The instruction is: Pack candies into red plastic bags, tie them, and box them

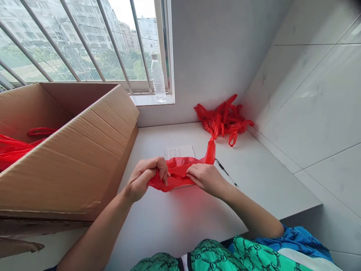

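A red plastic bag (180,162) is stretched between my two hands above the white tabletop. My left hand (148,173) is closed on the bag's left end, its fingers curled into the plastic. My right hand (207,178) pinches the bag farther right, fingertips pressed on its edge. One narrow end of the bag rises behind my right hand toward the pile of red plastic bags (222,118) by the wall. Partly covered by the held bag, a sheet of paper with writing (180,151) lies on the table.
To the left stands a large open cardboard box (93,150) with red bags (19,148) inside. A clear water bottle (158,81) stands on the windowsill. A black pen (225,171) lies on the table (267,177), right of my right hand. Tiled wall borders the right side.
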The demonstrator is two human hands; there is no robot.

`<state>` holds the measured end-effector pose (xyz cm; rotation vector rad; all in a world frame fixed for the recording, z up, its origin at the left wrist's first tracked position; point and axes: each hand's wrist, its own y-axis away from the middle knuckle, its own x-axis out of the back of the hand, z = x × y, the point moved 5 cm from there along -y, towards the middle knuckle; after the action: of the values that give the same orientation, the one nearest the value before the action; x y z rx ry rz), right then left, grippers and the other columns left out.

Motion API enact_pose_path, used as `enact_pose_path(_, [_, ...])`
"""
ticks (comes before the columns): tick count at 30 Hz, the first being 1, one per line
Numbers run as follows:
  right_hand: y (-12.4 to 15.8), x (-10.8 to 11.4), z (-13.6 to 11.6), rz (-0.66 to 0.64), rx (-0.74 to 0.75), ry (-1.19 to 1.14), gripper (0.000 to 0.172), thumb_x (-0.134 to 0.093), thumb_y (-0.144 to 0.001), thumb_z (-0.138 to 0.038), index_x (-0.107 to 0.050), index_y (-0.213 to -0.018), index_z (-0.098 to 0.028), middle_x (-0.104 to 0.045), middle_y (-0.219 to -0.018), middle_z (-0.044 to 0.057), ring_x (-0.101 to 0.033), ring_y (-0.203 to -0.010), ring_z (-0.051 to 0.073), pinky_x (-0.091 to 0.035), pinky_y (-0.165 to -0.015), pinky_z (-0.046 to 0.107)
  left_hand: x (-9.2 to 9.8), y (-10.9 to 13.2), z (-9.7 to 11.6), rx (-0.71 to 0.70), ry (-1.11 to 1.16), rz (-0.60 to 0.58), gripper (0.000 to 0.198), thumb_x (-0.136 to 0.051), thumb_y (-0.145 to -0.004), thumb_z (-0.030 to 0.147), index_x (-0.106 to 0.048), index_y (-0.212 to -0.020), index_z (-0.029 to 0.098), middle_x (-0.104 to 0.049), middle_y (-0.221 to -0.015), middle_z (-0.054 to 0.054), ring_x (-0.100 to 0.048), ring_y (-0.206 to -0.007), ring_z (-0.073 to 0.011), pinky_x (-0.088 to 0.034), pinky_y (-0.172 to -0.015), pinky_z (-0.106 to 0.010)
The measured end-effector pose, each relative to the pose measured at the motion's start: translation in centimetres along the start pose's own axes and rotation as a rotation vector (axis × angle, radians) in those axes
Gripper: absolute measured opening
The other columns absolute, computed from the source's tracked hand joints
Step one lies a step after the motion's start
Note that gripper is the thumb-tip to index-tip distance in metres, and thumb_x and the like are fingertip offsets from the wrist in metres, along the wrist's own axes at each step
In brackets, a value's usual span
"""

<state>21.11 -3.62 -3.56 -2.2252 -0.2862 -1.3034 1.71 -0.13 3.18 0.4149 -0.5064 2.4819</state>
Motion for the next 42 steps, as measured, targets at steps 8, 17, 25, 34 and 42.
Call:
enact_pose_path(8, [-0.5, -2.0, 3.2, -0.21, -0.278, 0.035, 0.083, -0.088, -0.061, -0.024, -0.05, -0.135, -0.024, -0.061, -0.113, 0.013, -0.063, -0.086, 0.027, -0.034, -0.048, 0.024, -4.6, -0.6, -4.0, 0.001, -0.944, -0.167, 0.03, -0.047, -0.095, 0.043, -0.071, -0.105, 0.028, -0.074, -0.097, -0.005, -0.059, -0.058, -0.016, -0.025, -0.049, -0.028])
enact_pose_path(17, [0.2, -1.2, 6.0, -0.237, -0.333, -0.013, 0.068, -0.088, -0.058, -0.023, -0.059, -0.119, -0.025, -0.064, -0.078, 0.001, -0.062, -0.069, 0.022, -0.038, -0.054, 0.027, -2.9, -1.5, -8.4, 0.188, -1.364, -0.238, 0.03, -0.081, -0.068, 0.038, -0.065, -0.087, 0.021, -0.066, -0.065, -0.006, -0.064, -0.065, -0.0247, -0.038, -0.066, -0.032])
enact_pose_path(25, [-3.0, -1.0, 4.1, -0.078, -0.129, 0.012, 0.02, -0.058, -0.093, -0.016, -0.064, -0.11, -0.022, -0.069, -0.106, 0.009, -0.064, -0.101, 0.025, -0.05, -0.08, 0.036, -3.6, -3.4, -7.6, 0.083, -1.073, -0.275, 0.027, -0.053, -0.088, 0.012, -0.065, -0.109, 0.024, -0.069, -0.099, -0.008, -0.065, -0.085, -0.0231, -0.039, -0.062, -0.029])
enact_pose_path(34, [-2.0, -2.5, 7.4, -0.115, -0.255, 0.067, 0.042, -0.07, -0.086, -0.02, -0.057, -0.126, -0.022, -0.069, -0.111, 0.01, -0.067, -0.101, 0.025, -0.051, -0.077, 0.034, -4.4, -5.0, -9.5, 0.026, -1.079, -0.192, 0.027, -0.063, -0.089, 0.027, -0.063, -0.116, 0.022, -0.067, -0.115, -0.011, -0.062, -0.103, -0.0278, -0.047, -0.076, -0.033])
enact_pose_path(42, [-2.2, -3.6, 8.9, -0.148, -0.497, 0.246, 0.02, -0.062, -0.092, -0.022, -0.068, -0.111, -0.019, -0.074, -0.099, 0.012, -0.071, -0.09, 0.025, -0.05, -0.075, 0.032, -3.7, -6.1, -10.5, 0.122, -0.891, -0.106, 0.028, -0.04, -0.099, 0.026, -0.066, -0.11, 0.023, -0.074, -0.1, -0.006, -0.069, -0.086, -0.021, -0.048, -0.07, -0.028])
